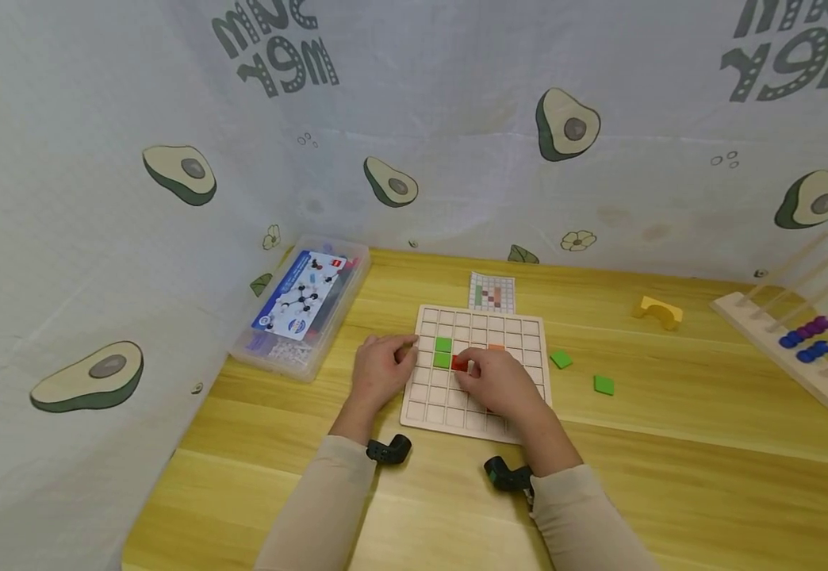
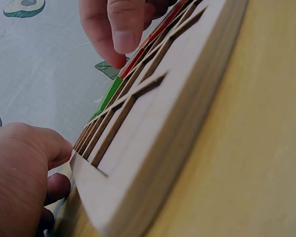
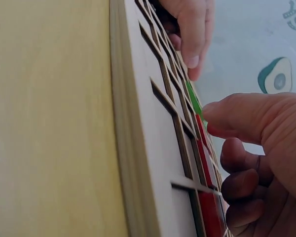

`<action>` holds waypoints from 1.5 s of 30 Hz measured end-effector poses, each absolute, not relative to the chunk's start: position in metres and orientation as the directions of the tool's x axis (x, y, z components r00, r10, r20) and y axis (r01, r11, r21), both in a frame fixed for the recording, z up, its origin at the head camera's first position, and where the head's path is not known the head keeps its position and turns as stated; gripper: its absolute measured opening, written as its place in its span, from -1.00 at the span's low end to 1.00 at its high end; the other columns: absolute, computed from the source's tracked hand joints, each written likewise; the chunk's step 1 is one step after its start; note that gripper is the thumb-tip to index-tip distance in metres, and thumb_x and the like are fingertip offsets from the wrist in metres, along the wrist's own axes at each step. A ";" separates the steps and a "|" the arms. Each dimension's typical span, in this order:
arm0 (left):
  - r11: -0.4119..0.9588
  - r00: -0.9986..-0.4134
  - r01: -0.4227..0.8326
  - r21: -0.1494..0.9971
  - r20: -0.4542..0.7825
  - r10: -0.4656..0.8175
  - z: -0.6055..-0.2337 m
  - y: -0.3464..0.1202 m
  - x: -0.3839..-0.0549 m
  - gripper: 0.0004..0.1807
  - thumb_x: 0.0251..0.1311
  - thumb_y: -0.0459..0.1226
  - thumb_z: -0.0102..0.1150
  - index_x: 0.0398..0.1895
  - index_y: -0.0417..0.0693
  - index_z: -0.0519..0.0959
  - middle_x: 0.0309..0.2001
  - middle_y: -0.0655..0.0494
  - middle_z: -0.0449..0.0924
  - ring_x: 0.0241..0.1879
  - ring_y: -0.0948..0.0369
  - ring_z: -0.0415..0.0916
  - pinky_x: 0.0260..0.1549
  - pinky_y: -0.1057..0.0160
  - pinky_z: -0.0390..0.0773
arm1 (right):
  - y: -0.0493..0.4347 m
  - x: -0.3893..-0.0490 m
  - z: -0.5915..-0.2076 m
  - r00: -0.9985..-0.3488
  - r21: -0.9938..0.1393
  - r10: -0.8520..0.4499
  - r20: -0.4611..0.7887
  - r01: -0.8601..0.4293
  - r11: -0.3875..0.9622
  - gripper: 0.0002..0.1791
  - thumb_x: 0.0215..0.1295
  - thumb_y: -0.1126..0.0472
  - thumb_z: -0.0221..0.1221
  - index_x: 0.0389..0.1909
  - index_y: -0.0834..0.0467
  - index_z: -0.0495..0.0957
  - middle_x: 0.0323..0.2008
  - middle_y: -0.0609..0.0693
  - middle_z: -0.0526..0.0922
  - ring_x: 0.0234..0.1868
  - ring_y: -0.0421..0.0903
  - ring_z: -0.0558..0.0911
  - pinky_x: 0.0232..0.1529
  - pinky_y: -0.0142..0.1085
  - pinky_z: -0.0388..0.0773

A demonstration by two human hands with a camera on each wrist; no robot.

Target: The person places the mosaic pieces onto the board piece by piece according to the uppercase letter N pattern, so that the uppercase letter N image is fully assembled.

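Observation:
A wooden grid board (image 1: 428, 412) lies flat on the table. My left hand (image 1: 380, 369) holds its left edge, with the thumb at the rim and other fingers curled beside it in the left wrist view. Two green tiles (image 1: 442, 352) sit in neighbouring cells of one column. Just right of the lower one is a red tile (image 1: 459, 363), pinched by the thumb and index finger of my right hand (image 1: 503, 385). More red tiles (image 3: 212, 212) lie in the board under that hand. An orange tile (image 1: 496, 346) shows behind it, partly hidden.
A pattern card (image 1: 492, 293) touches the board's far edge. Two loose green tiles (image 1: 603, 385) lie to the right. Farther off are a yellow arch block (image 1: 658, 312) and a peg rack (image 1: 778, 349) with beads. A clear plastic box (image 1: 300, 309) stands at the left.

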State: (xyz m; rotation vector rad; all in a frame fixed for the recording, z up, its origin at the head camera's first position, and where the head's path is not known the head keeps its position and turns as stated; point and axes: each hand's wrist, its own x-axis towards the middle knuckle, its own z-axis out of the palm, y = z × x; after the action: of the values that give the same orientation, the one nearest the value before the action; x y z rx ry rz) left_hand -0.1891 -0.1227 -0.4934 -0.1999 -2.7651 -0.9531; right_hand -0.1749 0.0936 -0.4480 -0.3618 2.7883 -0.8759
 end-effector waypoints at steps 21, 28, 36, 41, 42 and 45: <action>0.784 -0.968 0.193 0.590 0.247 0.052 -0.494 -0.121 -0.189 -0.70 0.38 -0.11 0.22 0.10 0.15 0.75 -0.51 0.21 0.59 -0.41 0.18 0.32 -0.20 0.16 0.34 | 0.125 -0.172 -0.443 -0.967 -0.556 -0.221 -0.125 -0.116 0.823 -0.68 0.41 0.04 0.21 0.09 0.06 0.65 -0.54 -0.04 0.47 -0.52 -0.10 0.41 -0.46 -0.26 0.30; 0.778 -0.962 0.213 0.590 0.267 0.061 -0.492 -0.121 -0.188 -0.71 0.36 -0.12 0.24 0.09 0.14 0.75 -0.51 0.21 0.61 -0.41 0.18 0.33 -0.22 0.15 0.36 | 0.165 -0.174 -0.446 -0.976 -0.554 -0.120 -0.180 -0.001 0.832 -0.59 0.44 -0.03 0.18 0.17 0.09 0.58 -0.44 0.00 0.48 -0.50 -0.08 0.41 -0.48 -0.27 0.31; 0.781 -0.963 0.211 0.588 0.263 0.061 -0.491 -0.122 -0.188 -0.70 0.37 -0.13 0.22 0.09 0.14 0.75 -0.51 0.20 0.63 -0.41 0.18 0.34 -0.19 0.14 0.38 | 0.196 -0.174 -0.444 -0.983 -0.543 -0.025 -0.184 0.080 0.836 -0.53 0.44 -0.02 0.17 0.25 0.13 0.53 -0.29 0.09 0.53 -0.36 -0.02 0.46 -0.40 -0.25 0.33; 0.777 -0.961 0.216 0.592 0.268 0.063 -0.491 -0.121 -0.187 -0.70 0.36 -0.13 0.23 0.09 0.13 0.75 -0.50 0.20 0.62 -0.42 0.19 0.34 -0.22 0.15 0.37 | 0.210 -0.174 -0.445 -0.984 -0.537 0.018 -0.178 0.113 0.836 -0.49 0.43 -0.03 0.18 0.27 0.16 0.51 -0.24 0.11 0.57 -0.31 -0.01 0.49 -0.36 -0.26 0.35; 0.775 -0.961 0.219 0.593 0.270 0.065 -0.491 -0.121 -0.187 -0.71 0.36 -0.14 0.23 0.08 0.12 0.75 -0.50 0.20 0.62 -0.42 0.19 0.33 -0.23 0.15 0.36 | 0.213 -0.173 -0.445 -0.984 -0.536 0.026 -0.177 0.118 0.836 -0.47 0.43 -0.03 0.19 0.28 0.17 0.50 -0.23 0.11 0.58 -0.30 -0.01 0.50 -0.35 -0.26 0.35; 0.776 -0.959 0.223 0.590 0.278 0.064 -0.492 -0.121 -0.188 -0.71 0.36 -0.13 0.22 0.08 0.13 0.76 -0.51 0.21 0.61 -0.43 0.20 0.32 -0.24 0.16 0.36 | 0.219 -0.173 -0.447 -0.985 -0.530 0.043 -0.168 0.127 0.839 -0.45 0.40 -0.02 0.22 0.29 0.20 0.49 -0.23 0.13 0.60 -0.30 0.00 0.52 -0.36 -0.28 0.37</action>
State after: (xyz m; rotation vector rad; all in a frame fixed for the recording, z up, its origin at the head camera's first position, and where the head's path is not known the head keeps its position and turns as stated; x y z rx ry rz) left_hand -0.1875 -0.1209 -0.4918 -0.2239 -2.7276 -0.9506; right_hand -0.1729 0.2189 -0.4467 0.1332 2.8681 -0.8420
